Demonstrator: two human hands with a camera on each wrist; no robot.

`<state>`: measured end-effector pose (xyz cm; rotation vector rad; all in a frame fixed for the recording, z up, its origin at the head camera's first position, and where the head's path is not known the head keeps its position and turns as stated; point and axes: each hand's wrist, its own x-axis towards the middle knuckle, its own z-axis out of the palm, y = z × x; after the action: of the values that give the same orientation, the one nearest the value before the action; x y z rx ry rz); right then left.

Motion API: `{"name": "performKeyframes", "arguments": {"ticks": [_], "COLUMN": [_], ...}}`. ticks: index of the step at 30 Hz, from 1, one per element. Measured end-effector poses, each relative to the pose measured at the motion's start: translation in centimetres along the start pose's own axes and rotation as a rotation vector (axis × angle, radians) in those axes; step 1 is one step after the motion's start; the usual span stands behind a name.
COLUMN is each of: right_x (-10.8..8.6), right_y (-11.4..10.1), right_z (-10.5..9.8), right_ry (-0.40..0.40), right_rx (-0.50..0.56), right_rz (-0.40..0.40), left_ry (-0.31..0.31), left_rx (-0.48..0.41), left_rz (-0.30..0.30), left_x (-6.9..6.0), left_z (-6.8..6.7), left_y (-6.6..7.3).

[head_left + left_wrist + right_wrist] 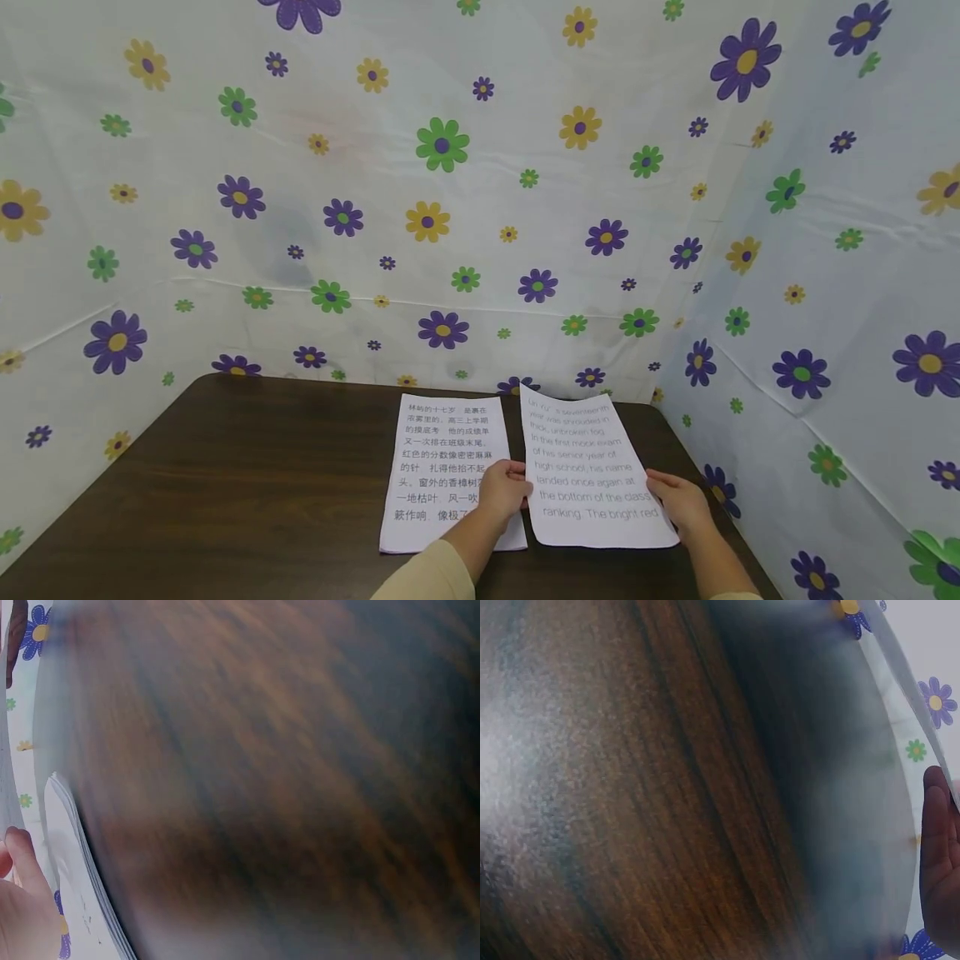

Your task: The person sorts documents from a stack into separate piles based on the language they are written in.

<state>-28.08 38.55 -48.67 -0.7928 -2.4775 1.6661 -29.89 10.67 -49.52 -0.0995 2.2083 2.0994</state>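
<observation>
A sheet of paper (581, 475) printed with English text is held up between the two hands at the table's right side, its top left corner bent upward. The left hand (504, 498) pinches the sheet's left edge, thumb and fingertips at the margin. On the opposite edge, the right hand (681, 504) grips the paper low down. Under the left forearm lies a stack of paper (442, 454) with Chinese text, partly covered by that hand. The left wrist view shows the stack's layered edge (94, 877). At the right border of the right wrist view, fingers (936, 817) touch the sheet.
A dark wood-grain table (247, 483) extends left of the papers. White cloth (480, 192) with purple, green and yellow flowers hangs behind and on both sides. The right-hand cloth (787, 433) comes close to the table's right edge.
</observation>
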Motion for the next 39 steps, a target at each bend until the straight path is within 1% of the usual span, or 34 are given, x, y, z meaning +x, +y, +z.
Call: {"name": "performKeyframes", "arguments": {"ticks": [8,10,15,21,24,29,35,39], "right_x": [0.2,0.2,0.3,0.5,0.5,0.8,1.1,1.1], "right_y": [0.4,0.5,0.7,0.8,0.8,0.9,1.0,0.9], "right_z": [0.3,0.5,0.8,1.1,1.2,1.4,1.7,1.8], "right_ry": [-0.001,0.004,0.01,0.019,0.027,0.024,0.02,0.022], "right_rx": [-0.006,-0.013,-0.022,-0.039,-0.051,-0.057,-0.066,-0.096], "right_rz": [-0.019,-0.017,-0.005,-0.005,0.0,0.0,-0.006,-0.006], "left_ry": [0.004,0.01,0.022,0.011,-0.007,-0.033,-0.047,-0.051], "left_rx": [0.033,0.041,0.048,0.06,0.063,0.067,0.08,0.098], "left_rz": [0.0,-0.012,-0.007,-0.012,-0.019,-0.029,-0.049,-0.057], "left_x": [0.0,0.0,0.1,0.3,0.4,0.2,-0.1,-0.1], "left_z": [0.1,0.0,-0.1,-0.1,0.0,0.0,0.0,0.0], "left_y": [-0.7,-0.9,-1.4,-1.5,-1.6,-1.4,-0.7,-0.4]}}
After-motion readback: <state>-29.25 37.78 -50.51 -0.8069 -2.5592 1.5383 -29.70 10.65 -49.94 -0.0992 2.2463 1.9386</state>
